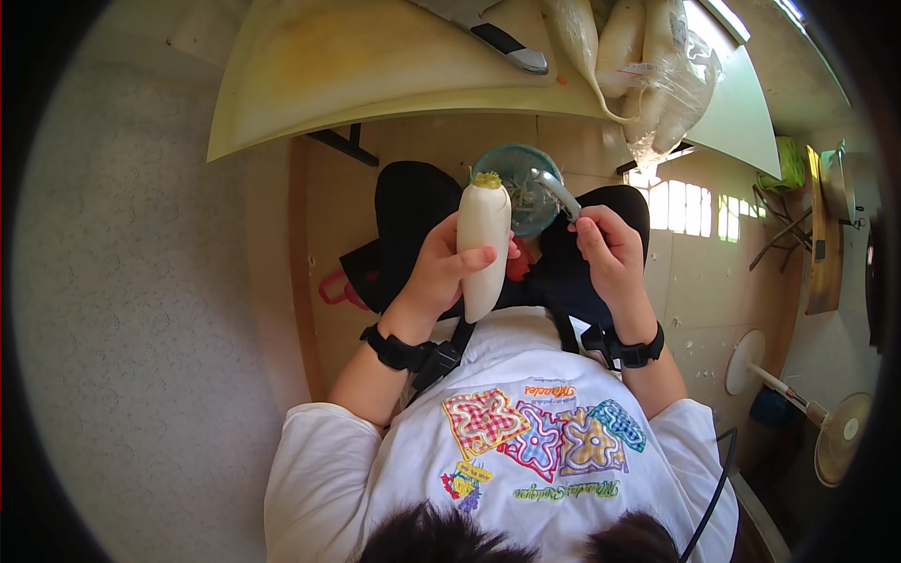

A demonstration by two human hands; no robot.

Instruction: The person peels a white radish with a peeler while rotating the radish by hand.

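A white radish (484, 239) with a cut greenish top stands nearly upright in my left hand (452, 263), whose fingers wrap round its middle. My right hand (610, 246) pinches the handle of a grey peeler (557, 193), its head pointing up and left, apart from the radish. Beneath both lies a round teal basin (538, 218) between my knees, with thin pale peelings inside.
Above my knees is a table (282, 89) with a knife (510, 49), whole radishes (621, 47) and more in a plastic bag (668, 103). A white fan (842, 436) and folding furniture (824, 225) stand at the right. Pale scraps dot the floor.
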